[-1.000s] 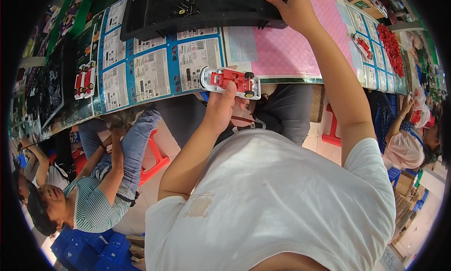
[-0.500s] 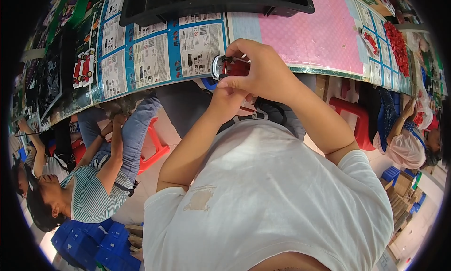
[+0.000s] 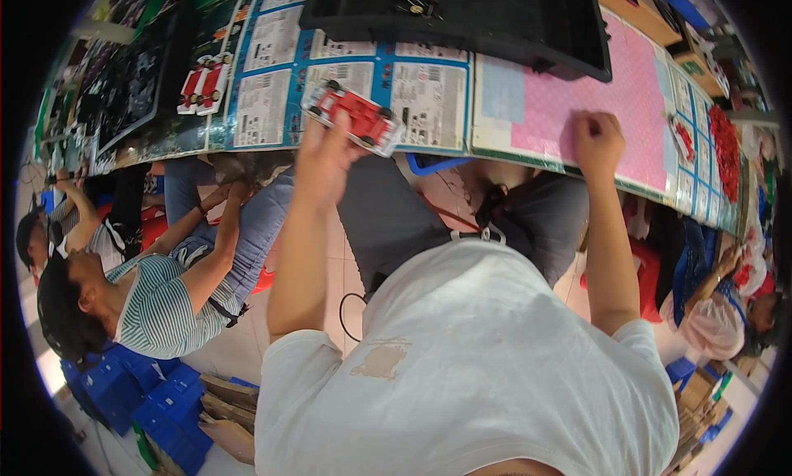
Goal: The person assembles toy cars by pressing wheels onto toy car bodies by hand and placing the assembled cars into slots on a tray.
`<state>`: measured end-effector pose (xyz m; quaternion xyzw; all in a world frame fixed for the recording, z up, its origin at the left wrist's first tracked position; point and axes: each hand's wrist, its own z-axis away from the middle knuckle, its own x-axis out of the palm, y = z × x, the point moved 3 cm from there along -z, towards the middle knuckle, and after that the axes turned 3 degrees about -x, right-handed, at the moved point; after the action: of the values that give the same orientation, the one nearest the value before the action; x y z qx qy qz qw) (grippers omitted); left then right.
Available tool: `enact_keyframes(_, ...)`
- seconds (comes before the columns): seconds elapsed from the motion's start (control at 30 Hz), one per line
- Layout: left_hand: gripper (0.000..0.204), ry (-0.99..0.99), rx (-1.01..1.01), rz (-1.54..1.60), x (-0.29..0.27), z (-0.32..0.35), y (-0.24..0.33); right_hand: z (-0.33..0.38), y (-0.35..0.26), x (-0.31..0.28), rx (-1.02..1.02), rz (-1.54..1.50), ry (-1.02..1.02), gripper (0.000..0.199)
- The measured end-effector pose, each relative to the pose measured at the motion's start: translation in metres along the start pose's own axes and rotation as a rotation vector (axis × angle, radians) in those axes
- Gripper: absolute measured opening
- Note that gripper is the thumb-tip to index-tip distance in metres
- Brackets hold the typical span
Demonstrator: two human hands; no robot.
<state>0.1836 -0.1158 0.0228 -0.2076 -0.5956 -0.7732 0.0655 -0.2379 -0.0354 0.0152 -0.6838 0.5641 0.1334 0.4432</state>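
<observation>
Toy car: a red and white toy car (image 3: 353, 117) is held at about 11 o'clock from the picture's centre, tilted, wheels showing along its sides, over the near edge of the table.
Left hand fingers: the fingers (image 3: 318, 138) are closed on the car's near end; the left hand (image 3: 326, 158) is raised from below, its forearm running down toward 7 o'clock.
Right hand fingers: the fingers are curled into a loose fist, and whether anything small is pinched in them cannot be told; the right hand (image 3: 598, 142) is rested on the pink mat (image 3: 610, 88) at about 2 o'clock.
Between the hands: printed instruction sheets (image 3: 429, 101) with blue borders are laid flat on the table (image 3: 206, 142), just beyond the car.
Black tray: a black tray (image 3: 495, 22) is set at 12 o'clock, past the sheets and the mat, with small dark parts inside.
Second toy car: another red and white toy car (image 3: 202, 84) is seen at 10 o'clock, well apart from the held one.
Co-worker: a person in a striped shirt (image 3: 161, 307) is seated at 8 o'clock.
Crates: blue crates (image 3: 124, 385) are stacked on the floor at 8 o'clock.
</observation>
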Motion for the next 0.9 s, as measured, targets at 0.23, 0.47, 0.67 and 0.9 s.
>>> enact_keyframes(0.23,0.036,0.325,-0.032,-0.658,-0.142,-0.099,0.082,-0.005,-0.004,0.009,0.016,0.067,-0.049,0.012)
enact_keyframes(0.47,0.046,0.590,0.125,-1.144,-0.175,-0.121,0.097,-0.004,-0.007,0.009,0.002,0.084,-0.051,0.011)
enact_keyframes(0.67,0.083,0.823,0.334,-1.525,-0.117,-0.068,0.084,-0.004,-0.007,0.006,0.039,0.079,-0.058,0.011)
enact_keyframes(0.9,0.066,0.879,0.458,-1.422,-0.135,-0.067,0.090,-0.004,-0.003,0.007,0.086,0.050,-0.073,0.010)
